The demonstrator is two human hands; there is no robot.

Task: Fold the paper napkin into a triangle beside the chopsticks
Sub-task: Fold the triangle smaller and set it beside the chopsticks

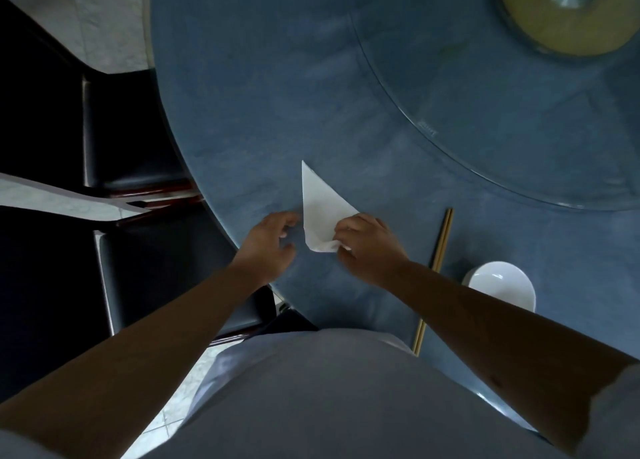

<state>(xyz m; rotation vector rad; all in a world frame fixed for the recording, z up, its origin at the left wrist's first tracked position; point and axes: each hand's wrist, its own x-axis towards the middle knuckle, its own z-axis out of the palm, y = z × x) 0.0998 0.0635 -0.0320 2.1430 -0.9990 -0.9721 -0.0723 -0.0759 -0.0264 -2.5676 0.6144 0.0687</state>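
1. Already the paper napkin (322, 212) is seen folded into a triangle, lying on the table (263, 88) near its near edge, to the left of the chopsticks (439, 250) and apart from them.
2. Its near corner is pinched by the right hand (369, 247), fingers closed on the paper; the left hand (272, 242) is held loosely spread just beside the napkin's left edge, gripping nothing.
3. The step in hand is judged to be finishing: the crease is to be pressed flat and the triangle released beside the chopsticks.
4. A white bowl (502, 285) sits beyond the chopsticks; a glass turntable (485, 119) lies farther in. Nothing is seen obstructing.
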